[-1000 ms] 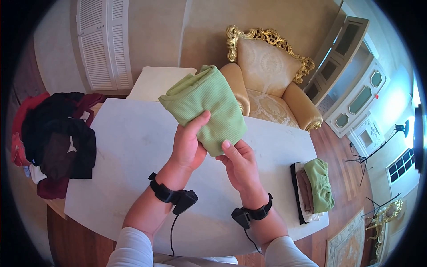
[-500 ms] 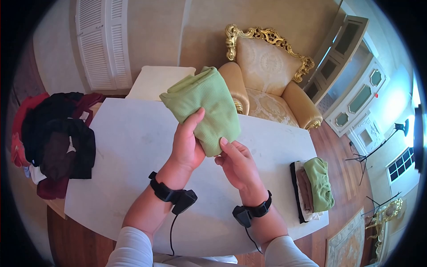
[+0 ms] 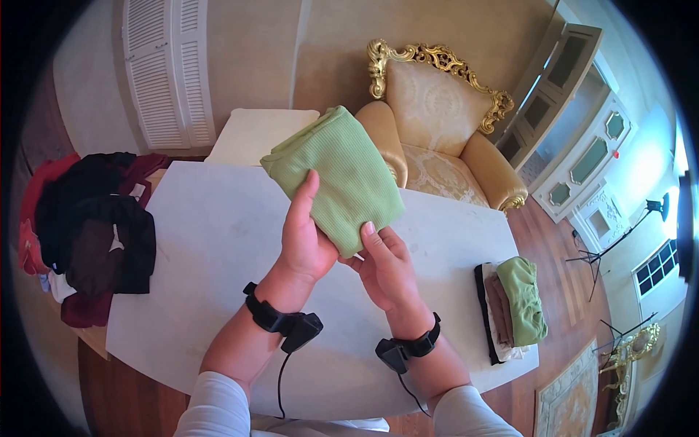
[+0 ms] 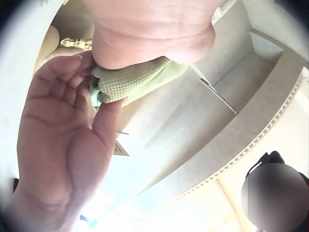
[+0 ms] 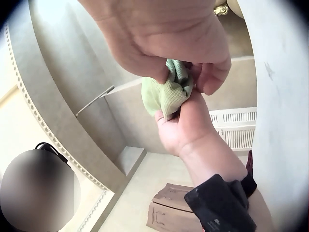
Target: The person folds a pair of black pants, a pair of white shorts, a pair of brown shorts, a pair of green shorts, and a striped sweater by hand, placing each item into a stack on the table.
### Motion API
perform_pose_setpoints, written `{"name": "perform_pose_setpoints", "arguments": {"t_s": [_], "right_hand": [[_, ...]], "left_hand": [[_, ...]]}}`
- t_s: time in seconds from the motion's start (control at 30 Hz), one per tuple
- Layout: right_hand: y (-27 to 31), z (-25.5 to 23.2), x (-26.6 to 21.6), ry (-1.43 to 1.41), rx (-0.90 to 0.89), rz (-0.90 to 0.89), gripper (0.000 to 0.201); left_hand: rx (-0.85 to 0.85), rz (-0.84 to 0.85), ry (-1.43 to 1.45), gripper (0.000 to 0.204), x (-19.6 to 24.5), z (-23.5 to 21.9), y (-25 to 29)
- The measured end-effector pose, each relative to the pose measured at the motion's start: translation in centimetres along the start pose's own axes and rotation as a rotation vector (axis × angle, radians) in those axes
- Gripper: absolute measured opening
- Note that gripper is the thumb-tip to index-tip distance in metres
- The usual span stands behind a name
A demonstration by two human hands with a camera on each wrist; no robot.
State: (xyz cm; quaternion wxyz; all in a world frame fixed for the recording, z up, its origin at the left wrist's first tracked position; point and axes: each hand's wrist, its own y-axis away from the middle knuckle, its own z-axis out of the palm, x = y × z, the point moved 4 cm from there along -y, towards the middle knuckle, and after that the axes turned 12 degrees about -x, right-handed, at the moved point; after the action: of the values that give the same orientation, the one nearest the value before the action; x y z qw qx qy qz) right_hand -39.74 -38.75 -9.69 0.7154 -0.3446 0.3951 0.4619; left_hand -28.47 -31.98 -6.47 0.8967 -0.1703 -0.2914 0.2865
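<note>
A folded green garment [image 3: 342,175] of waffle-textured knit is held up above the white table [image 3: 218,320]. My left hand [image 3: 300,237] holds it from its left side, thumb along the front and fingers hidden behind. At the bottom corner my right hand [image 3: 389,266] pinches the cloth between thumb and fingers. In the right wrist view, the layered folds of the garment [image 5: 161,96] show at the pinched end. The left wrist view has the garment's lower edge [image 4: 130,84] between both hands.
On the table's right side stands a stack of folded clothes [image 3: 502,313], a green one outermost. A loose heap of dark and red clothes [image 3: 95,226] lies at the left. Behind the table are a gold armchair [image 3: 444,124] and a small white table [image 3: 255,135].
My left thumb has slid left and up across the cloth toward its edge. The garment has tilted slightly, and my right hand keeps its pinch at the bottom corner.
</note>
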Motion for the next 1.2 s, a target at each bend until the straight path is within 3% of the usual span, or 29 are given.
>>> {"name": "perform_pose_setpoints", "arguments": {"t_s": [0.2, 0.4, 0.7, 0.8, 0.97, 1.2], "right_hand": [[0.0, 0.1, -0.5, -0.153, 0.013, -0.022, 0.045], [0.1, -2.1, -0.4, -0.025, 0.089, -0.273, 0.043], [0.4, 0.8, -2.5, -0.226, -0.001, -0.295, 0.049], [0.5, 0.1, -2.7, -0.095, 0.138, -0.278, 0.045], [0.9, -2.1, -4.3, 0.037, 0.170, -0.334, 0.041], [1.7, -3.5, -6.6, 0.462, 0.110, -0.385, 0.046]], "left_hand": [[0.017, -0.011, 0.046, 0.061, 0.1, 0.6, 0.2], [0.019, 0.012, 0.031, 0.060, 0.6, 0.7, 0.1], [0.004, -0.053, -0.058, 0.055, -1.4, 0.6, 0.5], [-0.017, -0.061, -0.093, 0.054, -1.7, 0.5, 0.5], [-0.008, 0.010, -0.349, 0.055, 1.1, 0.2, -0.1], [-0.058, -0.230, -0.798, 0.064, 5.2, -0.5, -0.3]]}}
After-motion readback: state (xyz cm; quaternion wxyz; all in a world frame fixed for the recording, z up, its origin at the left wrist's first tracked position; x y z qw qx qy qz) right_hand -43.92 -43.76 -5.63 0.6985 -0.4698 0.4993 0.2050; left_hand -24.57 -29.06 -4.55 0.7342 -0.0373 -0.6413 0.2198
